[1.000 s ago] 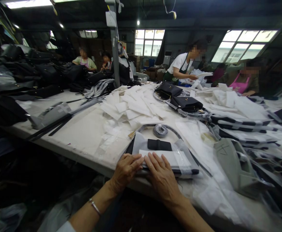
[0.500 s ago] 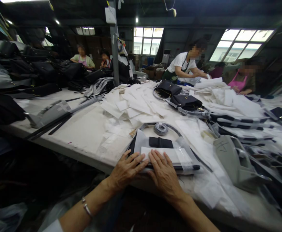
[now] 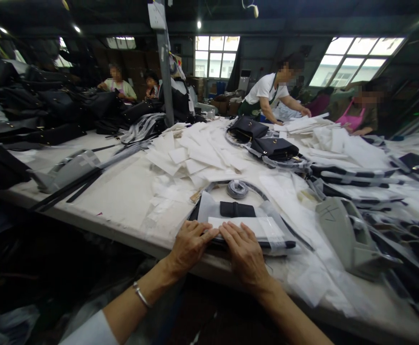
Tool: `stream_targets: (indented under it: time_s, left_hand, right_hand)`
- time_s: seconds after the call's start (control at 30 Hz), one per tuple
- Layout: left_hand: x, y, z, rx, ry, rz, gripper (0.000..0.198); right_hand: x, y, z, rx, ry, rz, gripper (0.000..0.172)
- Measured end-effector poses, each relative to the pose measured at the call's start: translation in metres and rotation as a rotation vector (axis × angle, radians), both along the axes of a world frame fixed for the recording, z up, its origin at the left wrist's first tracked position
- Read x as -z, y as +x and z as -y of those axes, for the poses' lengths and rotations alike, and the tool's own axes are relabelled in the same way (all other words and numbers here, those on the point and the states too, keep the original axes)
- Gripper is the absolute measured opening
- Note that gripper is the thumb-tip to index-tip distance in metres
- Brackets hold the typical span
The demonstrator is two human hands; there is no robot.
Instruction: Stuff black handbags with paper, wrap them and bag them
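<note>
A flat black handbag (image 3: 194,214) lies near the table's front edge, partly covered by a translucent wrapping sheet (image 3: 206,205). On it are a small black strapped pouch (image 3: 237,209) and a folded white sheet (image 3: 263,227) under clear film. My left hand (image 3: 191,243) is bent over the bag's near left corner, fingers drawn together and thumb reaching the white sheet. My right hand (image 3: 244,247) rests palm down with its fingers stretched over the white sheet; its thumb is hidden. A wrapped coiled strap (image 3: 237,189) lies beyond the pouch, inside the handle's loop.
Grey tape dispensers stand right (image 3: 349,239) and left (image 3: 69,167). Loose white sheets (image 3: 198,148) and two black bags (image 3: 274,148) lie farther back. Wrapped bags (image 3: 356,177) are stacked at right. Beyond a metal post (image 3: 164,72), people work, one in a white shirt (image 3: 261,91).
My left hand's fingers have gone from spread to bent and gathered. My right hand has barely moved. The person in the white shirt has lowered one hand onto the white sheets.
</note>
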State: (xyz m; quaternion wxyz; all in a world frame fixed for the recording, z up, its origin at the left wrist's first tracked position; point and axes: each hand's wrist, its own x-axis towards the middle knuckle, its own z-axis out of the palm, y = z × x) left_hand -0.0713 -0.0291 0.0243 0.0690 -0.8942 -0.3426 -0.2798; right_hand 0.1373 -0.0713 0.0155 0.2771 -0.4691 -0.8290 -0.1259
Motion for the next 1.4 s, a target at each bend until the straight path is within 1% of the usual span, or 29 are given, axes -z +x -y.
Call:
stream_targets:
  time_s: [0.1,0.2,0.3,0.43,0.47,0.53,0.6,0.7,0.8,0.87,0.97,1.07,1.13,1.2,1.27,1.3,1.37,1.4]
  left_hand:
    - [0.000,-0.003,0.009,0.049,0.183,-0.094,0.033]
    - [-0.003,0.002,0.017,0.056,0.317,-0.233,0.035]
    - [-0.005,0.010,0.018,0.065,0.349,-0.344,0.033]
    - [-0.009,0.013,0.007,0.109,0.323,-0.393,0.028]
    - [-0.012,0.012,0.004,0.121,0.327,-0.394,0.028]
    - [-0.017,0.009,-0.001,0.143,0.338,-0.382,0.029]
    - [-0.023,0.008,-0.004,0.162,0.357,-0.346,0.032]
    - [-0.029,0.009,-0.008,0.181,0.368,-0.259,0.037]
    - [-0.031,0.012,-0.011,0.170,0.356,-0.193,0.042]
    - [-0.030,0.015,-0.011,0.148,0.391,-0.182,0.042]
    - [-0.026,0.019,-0.011,0.110,0.498,-0.167,0.040]
    - [-0.024,0.022,-0.016,0.097,0.561,-0.122,0.036]
    - [-0.024,0.023,-0.020,0.104,0.569,-0.073,0.033]
    - [-0.024,0.023,-0.024,0.103,0.563,-0.012,0.031]
    - [-0.023,0.020,-0.027,0.079,0.544,0.043,0.030]
    - [-0.023,0.018,-0.028,0.059,0.527,0.059,0.029]
    - [-0.022,0.011,-0.031,-0.005,0.481,0.082,0.027]
    - [-0.021,0.007,-0.033,-0.043,0.449,0.096,0.027]
  right_hand:
    - [0.006,0.001,0.000,-0.024,0.082,-0.017,0.045]
    - [0.007,0.001,0.000,-0.024,0.129,-0.017,0.044]
    - [0.006,-0.001,0.000,-0.005,0.132,-0.021,0.043]
    - [0.001,-0.007,0.002,0.016,0.092,-0.033,0.038]
    - [0.000,-0.009,0.003,0.025,0.075,-0.039,0.038]
    - [0.000,-0.013,0.005,0.054,0.058,-0.057,0.046]
    - [0.001,-0.017,0.003,0.089,0.087,-0.080,0.053]
    - [-0.001,-0.016,-0.004,0.118,0.149,-0.084,0.045]
    - [-0.007,-0.008,-0.013,0.106,0.127,-0.041,0.040]
    - [-0.012,-0.002,-0.017,0.076,0.102,-0.023,0.037]
    - [-0.013,-0.001,-0.022,0.047,0.076,-0.025,0.032]
    - [-0.013,-0.006,-0.028,0.060,0.041,-0.025,0.027]
    - [-0.018,-0.009,-0.029,0.086,0.031,-0.036,0.025]
    - [-0.028,-0.008,-0.022,0.081,0.060,-0.063,0.031]
    - [-0.041,0.003,-0.004,0.026,0.120,-0.112,0.038]
    - [-0.046,0.013,0.009,-0.017,0.148,-0.135,0.040]
    - [-0.052,0.042,0.036,-0.071,0.194,-0.185,0.034]
    - [-0.052,0.061,0.048,-0.059,0.212,-0.213,0.033]
